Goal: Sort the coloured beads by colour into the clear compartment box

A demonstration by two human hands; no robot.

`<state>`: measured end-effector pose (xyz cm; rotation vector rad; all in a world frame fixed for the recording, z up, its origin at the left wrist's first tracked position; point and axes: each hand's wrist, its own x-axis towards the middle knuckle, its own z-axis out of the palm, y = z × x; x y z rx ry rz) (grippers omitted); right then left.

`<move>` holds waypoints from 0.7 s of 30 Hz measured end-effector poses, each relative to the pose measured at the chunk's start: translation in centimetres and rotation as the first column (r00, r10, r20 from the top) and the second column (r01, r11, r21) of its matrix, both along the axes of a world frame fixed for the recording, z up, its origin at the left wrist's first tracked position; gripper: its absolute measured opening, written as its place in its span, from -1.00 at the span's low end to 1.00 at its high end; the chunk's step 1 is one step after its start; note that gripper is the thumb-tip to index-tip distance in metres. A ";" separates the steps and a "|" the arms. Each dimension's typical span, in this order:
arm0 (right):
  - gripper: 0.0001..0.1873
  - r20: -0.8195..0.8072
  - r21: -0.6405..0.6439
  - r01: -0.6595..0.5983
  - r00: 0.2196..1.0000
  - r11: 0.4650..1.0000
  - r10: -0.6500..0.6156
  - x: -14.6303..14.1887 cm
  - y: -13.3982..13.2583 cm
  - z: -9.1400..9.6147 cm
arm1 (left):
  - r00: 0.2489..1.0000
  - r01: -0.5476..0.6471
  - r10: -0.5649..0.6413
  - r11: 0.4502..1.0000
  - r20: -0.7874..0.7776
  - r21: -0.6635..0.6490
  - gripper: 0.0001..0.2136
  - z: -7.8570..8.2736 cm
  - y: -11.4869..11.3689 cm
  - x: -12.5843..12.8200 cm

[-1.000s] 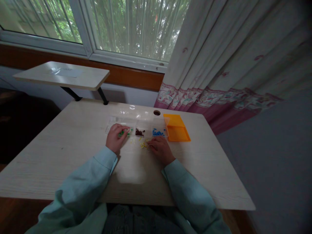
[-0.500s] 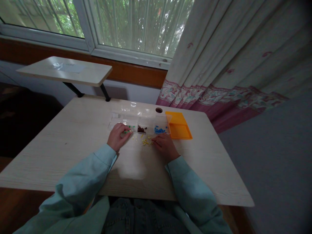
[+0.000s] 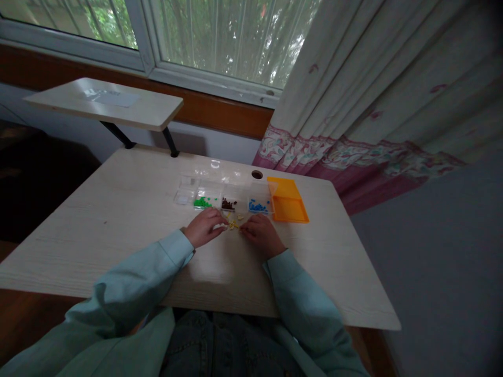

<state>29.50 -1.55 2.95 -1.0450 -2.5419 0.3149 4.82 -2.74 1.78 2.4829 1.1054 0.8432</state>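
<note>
Small yellow pieces [image 3: 233, 225] lie in a loose pile on the table, with my hands on either side of it. My left hand [image 3: 205, 228] reaches in from the left, thumb and fingertips drawn close together at the pile's edge. On the opposite side my right hand [image 3: 262, 234] has its fingers pinched at the pile. Whatever is between the fingertips of each is too small to make out. Just beyond stands a clear divided box [image 3: 238, 192]; green pieces [image 3: 203, 202], dark brown pieces [image 3: 228, 204] and blue pieces [image 3: 258, 206] sit in separate compartments.
An orange tray [image 3: 291, 209] lies against the right end of the box. Behind it is a round hole [image 3: 257, 174] in the tabletop [image 3: 129, 225]. A raised shelf [image 3: 129, 107] on black legs stands at the back left. A curtain [image 3: 314, 131] hangs beyond the right rear edge.
My left hand has moved right, from the green compartment to the yellow pile, leaving the green pieces in sight. My right hand has shifted slightly left. The yellow pile looks more gathered.
</note>
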 end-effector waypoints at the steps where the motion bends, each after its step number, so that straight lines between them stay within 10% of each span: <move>1: -0.89 0.005 0.005 0.002 1.000 1.000 -0.002 -0.1 -0.1 0.0 | 1.000 -0.003 0.003 1.000 -0.001 0.000 -0.80 0.0 0.0 0.0; 8: -0.91 -0.066 -0.009 0.092 0.994 0.996 -0.092 -0.8 -0.4 -0.4 | 1.000 0.004 -0.004 1.000 -0.002 0.000 -0.78 0.2 -0.3 0.2; 12: -0.86 -0.393 -0.256 0.153 0.886 0.954 -0.247 -1.9 -0.8 -0.4 | 1.000 0.003 -0.003 1.000 0.029 -0.009 -0.74 0.8 -0.8 0.7; 21: -0.74 -0.525 -0.803 -0.115 0.602 0.585 -0.602 -4.1 -2.1 0.3 | 0.969 -0.117 0.112 0.993 0.221 0.010 -0.74 1.1 -1.6 1.0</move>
